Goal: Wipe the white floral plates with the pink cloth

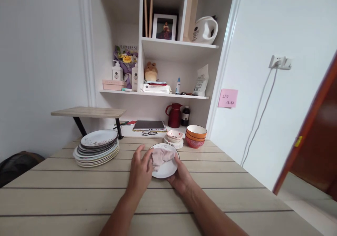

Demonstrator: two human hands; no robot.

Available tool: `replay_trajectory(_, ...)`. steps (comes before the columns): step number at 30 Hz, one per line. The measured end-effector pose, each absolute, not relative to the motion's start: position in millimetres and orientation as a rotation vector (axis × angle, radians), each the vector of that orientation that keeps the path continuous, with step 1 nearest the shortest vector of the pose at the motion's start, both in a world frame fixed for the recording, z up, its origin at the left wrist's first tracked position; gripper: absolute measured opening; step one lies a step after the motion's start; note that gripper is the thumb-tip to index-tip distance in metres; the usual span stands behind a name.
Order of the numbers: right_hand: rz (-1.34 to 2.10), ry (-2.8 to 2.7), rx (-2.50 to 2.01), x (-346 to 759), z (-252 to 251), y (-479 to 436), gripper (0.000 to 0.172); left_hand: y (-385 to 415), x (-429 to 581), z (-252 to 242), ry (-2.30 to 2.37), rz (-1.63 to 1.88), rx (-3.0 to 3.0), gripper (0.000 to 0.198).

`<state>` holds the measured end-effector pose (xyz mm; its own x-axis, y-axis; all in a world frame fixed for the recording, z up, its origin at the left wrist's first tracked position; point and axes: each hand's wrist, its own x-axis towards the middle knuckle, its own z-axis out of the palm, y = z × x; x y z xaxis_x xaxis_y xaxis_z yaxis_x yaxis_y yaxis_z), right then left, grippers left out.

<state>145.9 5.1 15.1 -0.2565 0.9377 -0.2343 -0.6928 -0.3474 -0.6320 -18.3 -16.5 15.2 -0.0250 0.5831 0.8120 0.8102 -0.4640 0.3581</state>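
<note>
A white plate (168,170) with a dark rim is tilted slightly toward me above the middle of the table. My right hand (181,176) grips its right edge, thumb on top near the cloth and fingers underneath. Crumpled across the plate's face lies a pale pink cloth (162,157). At the plate's left side, my left hand (141,167) has its curved index finger and thumb at the cloth's left edge, with another finger raised apart. Part of the plate's left rim is hidden behind that hand.
A tall stack of plates (97,148) stands left, near a small raised shelf (89,112). Behind the plate are small stacked dishes (173,140) and nested bowls (195,136). Farther back sit glasses (150,133), a laptop (149,125), a red jug (174,115) and a dark bottle (185,116).
</note>
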Motion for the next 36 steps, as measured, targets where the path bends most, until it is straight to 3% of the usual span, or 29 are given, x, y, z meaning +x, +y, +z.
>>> replay_trajectory(2, 1.815, -0.544, -0.717, 144.7, 14.2, 3.1, 0.051, -18.8, -13.8, 14.2, -1.526, -1.466, -2.176, 0.042)
replay_trajectory(6, 1.785, -0.779, -0.731, 140.3, 11.9, -3.3, 0.054, -18.7, -4.1, 6.1, -1.703, -1.392, -2.328, 0.054)
replay_trajectory(11, 1.762, -0.900, -0.738, 137.1, 12.6, -9.9, 0.058, -19.9, 2.2, 2.2, -1.632, -1.555, -2.206, 0.029)
replay_trajectory(17, 1.873, -0.805, -0.673, 139.6, 13.7, -6.5, 0.059, -24.7, 13.7, 4.5, -1.453, -1.267, -2.343, 0.009)
replay_trajectory(20, 1.869, -0.786, -0.706, 141.6, 12.4, -4.2, 0.056, -24.8, 14.0, 6.8, -1.383, -1.186, -2.383, 0.020)
replay_trajectory(26, 1.852, -0.902, -0.781, 140.2, 12.5, -6.7, 0.060, -20.8, 2.1, 14.7, -1.324, -1.090, -2.393, 0.069)
replay_trajectory(36, 1.819, -0.739, -0.849, 138.5, 10.7, -6.1, 0.065, -13.0, -13.9, 16.4, -1.613, -1.026, -1.927, 0.040)
